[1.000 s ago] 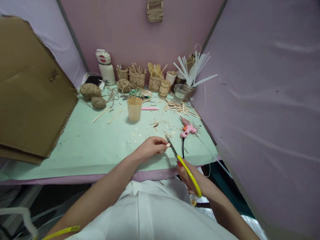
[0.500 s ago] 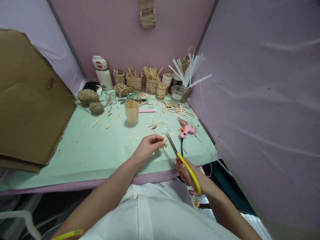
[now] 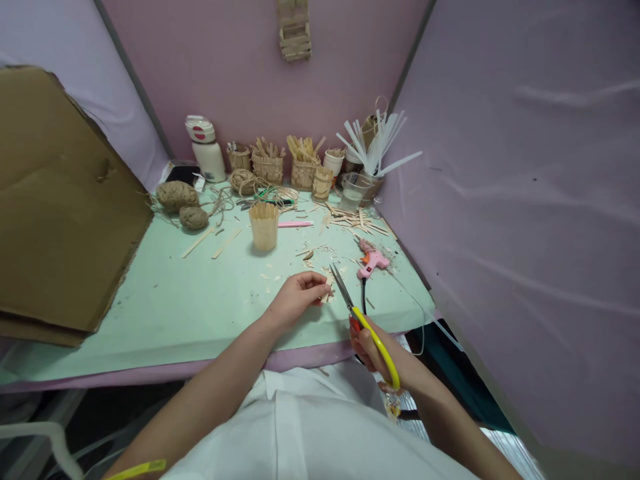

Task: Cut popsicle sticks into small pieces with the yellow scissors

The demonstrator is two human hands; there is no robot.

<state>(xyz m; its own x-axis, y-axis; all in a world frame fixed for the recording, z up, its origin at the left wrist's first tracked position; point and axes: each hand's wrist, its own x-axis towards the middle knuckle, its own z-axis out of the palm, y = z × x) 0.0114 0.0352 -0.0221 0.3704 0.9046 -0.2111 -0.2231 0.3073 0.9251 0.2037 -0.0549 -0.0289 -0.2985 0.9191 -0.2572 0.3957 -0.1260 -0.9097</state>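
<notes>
The scissors (image 3: 370, 329) sat low on my right, aimed forward and slanting left above the near edge of the tabletop (image 3: 200, 300). I judged them the weightier of the two things in use: stiff, with smooth yellow handles that looked like plastic and might turn a little under a loose hold, so the loops were the place to hold them, well clear of the metal. My right grip (image 3: 367, 350) was wrapped around those handles, and the blades looked slightly parted, their tips just beside the left fingertips without touching them. My left grip (image 3: 299, 293) had thumb and forefinger brought together, pinching what seemed to be a small pale wood piece (image 3: 325, 299); most of it was hidden, and its edges blurred into the scraps behind. I took it to be very light, dry and brittle, likely to split along the grain if squeezed or bent, so a gentle hold on its flat faces, close to one end, seemed right. Beyond the fingers lay wood shavings, with the pink glue gun (image 3: 374, 260) to the right and a wood-strip cup (image 3: 264, 230) standing upright farther back, near a pink pen (image 3: 297, 224), neither grip touching any of these.
</notes>
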